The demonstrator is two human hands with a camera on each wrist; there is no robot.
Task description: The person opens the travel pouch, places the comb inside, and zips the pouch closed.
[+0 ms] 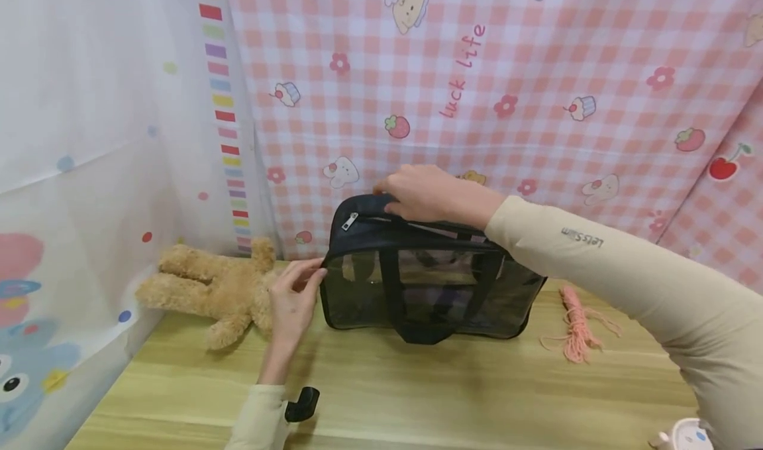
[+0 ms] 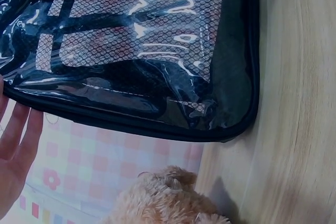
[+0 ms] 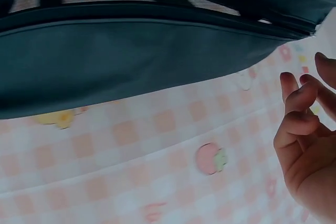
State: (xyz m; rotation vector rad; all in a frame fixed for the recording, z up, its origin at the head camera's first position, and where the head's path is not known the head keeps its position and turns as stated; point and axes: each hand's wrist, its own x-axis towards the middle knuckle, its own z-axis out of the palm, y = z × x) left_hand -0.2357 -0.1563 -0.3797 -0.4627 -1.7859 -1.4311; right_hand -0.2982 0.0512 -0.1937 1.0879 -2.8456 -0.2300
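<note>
Left hand (image 1: pixel 292 299) pinches the left edge of a black-trimmed, clear plastic zip bag (image 1: pixel 438 297) between thumb and fingers. Right hand (image 1: pixel 430 195) is over the bag's top, fingers loosely curled and apart, holding nothing; the right-wrist view shows a gap between it and the bag. The bag stands upright at the middle of a pale wood-grain tabletop (image 1: pixel 477 397), its top zip parted, the small silver metal zip pull (image 1: pixel 350 221) near the left end.

A tug on the pull could tip or slide the bag, since the left hand steadies just one edge. The soft plastic walls might buckle, and trim folding into the zip's teeth could jam it. The black strap handle (image 1: pixel 423 334) drooping in front could snag a finger. The tan plush toy (image 1: pixel 229 294) lying just beside the left hand could be nudged.

Pink lettering (image 1: pixel 461 72) on the pink-and-white checked cloth (image 1: pixel 536 65) behind reads "luck life". The cream right sleeve (image 1: pixel 602 258) bears upside-down dark print, apparently "LetsSlim". No brand is legible on the bag.
</note>
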